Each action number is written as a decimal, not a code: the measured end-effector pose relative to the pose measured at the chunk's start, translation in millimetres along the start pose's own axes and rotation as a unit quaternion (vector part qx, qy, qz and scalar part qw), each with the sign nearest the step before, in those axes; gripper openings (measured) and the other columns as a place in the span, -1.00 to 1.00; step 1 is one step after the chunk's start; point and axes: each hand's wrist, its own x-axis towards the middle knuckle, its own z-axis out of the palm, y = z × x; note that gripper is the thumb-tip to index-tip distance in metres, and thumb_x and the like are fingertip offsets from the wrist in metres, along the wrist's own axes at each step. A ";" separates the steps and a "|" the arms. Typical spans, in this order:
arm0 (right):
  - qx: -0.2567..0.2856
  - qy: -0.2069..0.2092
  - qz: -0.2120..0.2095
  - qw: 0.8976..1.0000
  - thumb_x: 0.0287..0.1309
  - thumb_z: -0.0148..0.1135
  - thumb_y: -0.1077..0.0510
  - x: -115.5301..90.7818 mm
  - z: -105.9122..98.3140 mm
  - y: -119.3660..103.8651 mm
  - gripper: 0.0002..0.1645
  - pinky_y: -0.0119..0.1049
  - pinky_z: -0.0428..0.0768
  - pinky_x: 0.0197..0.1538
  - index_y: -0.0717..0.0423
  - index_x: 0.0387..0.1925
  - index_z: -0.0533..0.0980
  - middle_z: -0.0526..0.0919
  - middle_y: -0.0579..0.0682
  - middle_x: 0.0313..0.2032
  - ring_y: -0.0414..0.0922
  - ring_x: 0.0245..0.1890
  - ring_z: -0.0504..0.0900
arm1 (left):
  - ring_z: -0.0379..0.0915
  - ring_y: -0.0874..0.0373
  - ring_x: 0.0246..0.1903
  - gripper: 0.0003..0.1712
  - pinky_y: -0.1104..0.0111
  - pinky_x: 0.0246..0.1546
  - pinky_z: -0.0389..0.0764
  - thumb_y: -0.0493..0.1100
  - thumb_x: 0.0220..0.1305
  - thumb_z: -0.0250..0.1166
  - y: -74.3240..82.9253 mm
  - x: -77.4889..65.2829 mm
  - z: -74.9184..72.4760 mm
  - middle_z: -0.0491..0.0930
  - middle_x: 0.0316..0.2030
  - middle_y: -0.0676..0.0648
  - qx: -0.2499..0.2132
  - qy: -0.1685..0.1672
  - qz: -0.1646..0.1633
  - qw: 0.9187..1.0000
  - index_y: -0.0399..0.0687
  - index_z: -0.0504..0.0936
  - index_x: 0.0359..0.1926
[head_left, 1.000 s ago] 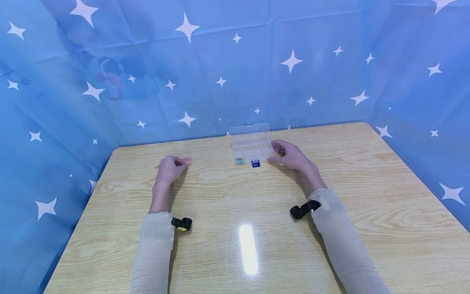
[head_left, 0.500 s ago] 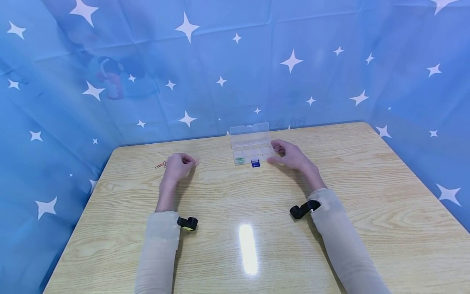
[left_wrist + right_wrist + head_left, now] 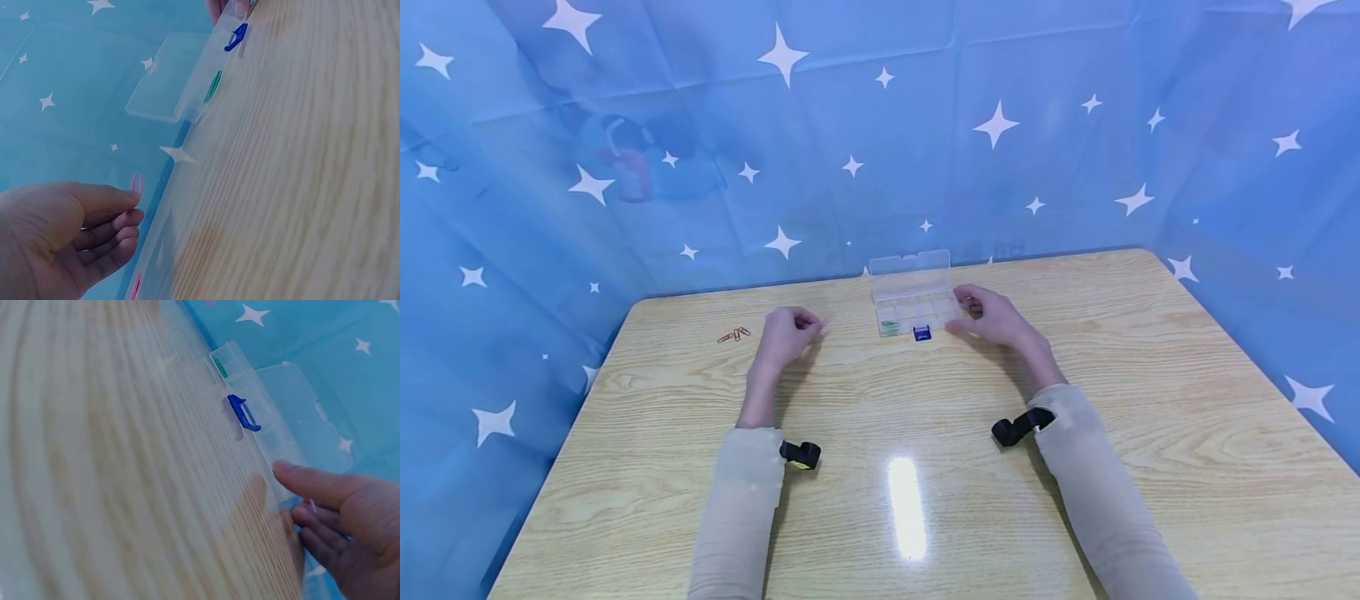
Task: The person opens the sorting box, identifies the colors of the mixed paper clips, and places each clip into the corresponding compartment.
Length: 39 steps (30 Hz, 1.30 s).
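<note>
My left hand [image 3: 782,337] pinches a red paper clip [image 3: 137,185] between thumb and forefinger, raised over the table left of the box. A clear plastic compartment box [image 3: 904,312] stands at the back with its lid [image 3: 910,275] up. Green paper clips [image 3: 889,326] lie in its front left compartment. On the front edge hangs a blue latch [image 3: 244,414], swung open. My right hand [image 3: 992,321] holds the box's right end, thumb at the front corner and fingers curled at the back. Several red paper clips [image 3: 737,335] lie on the table behind my left hand.
The wooden table [image 3: 865,433] reaches back to a blue curtain [image 3: 850,125] with white stars. A bright light reflection [image 3: 907,508] shows on the tabletop. Each sleeve carries a small black wrist camera [image 3: 801,454].
My left hand has lifted a red paper clip from the pile and moved right, toward the box. The remaining red clips have come into view. My right hand and the box have stayed still.
</note>
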 end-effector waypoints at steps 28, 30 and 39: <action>0.009 -0.004 -0.004 1.000 0.25 0.42 -0.04 1.2 -0.5 2.6 -0.07 0.09 0.30 0.38 0.23 0.48 0.22 0.43 0.26 0.29 0.19 0.32 0.37 | 0.56 0.03 -0.32 -0.85 0.28 -0.23 0.60 -0.28 0.37 0.28 34.4 15.6 36.6 0.68 -0.32 -0.18 -0.028 -0.016 0.031 0.999 -0.31 0.72 -0.21; 0.010 -0.004 -0.004 1.000 0.25 0.42 -0.03 1.1 -0.5 2.3 -0.07 0.09 0.30 0.38 0.23 0.48 0.22 0.43 0.26 0.29 0.19 0.31 0.37 | 0.57 0.02 -0.31 -0.85 0.27 -0.21 0.61 -0.28 0.37 0.28 37.1 16.7 39.2 0.68 -0.31 -0.18 -0.027 -0.016 0.032 0.999 -0.30 0.72 -0.21; 0.009 -0.004 -0.005 1.000 0.24 0.42 -0.02 0.7 -0.7 1.3 -0.07 0.09 0.31 0.37 0.24 0.48 0.22 0.43 0.27 0.28 0.19 0.30 0.38 | 0.57 0.04 -0.33 -0.86 0.30 -0.24 0.60 -0.29 0.38 0.28 48.2 22.0 51.9 0.68 -0.33 -0.17 -0.029 -0.020 0.052 0.998 -0.30 0.72 -0.23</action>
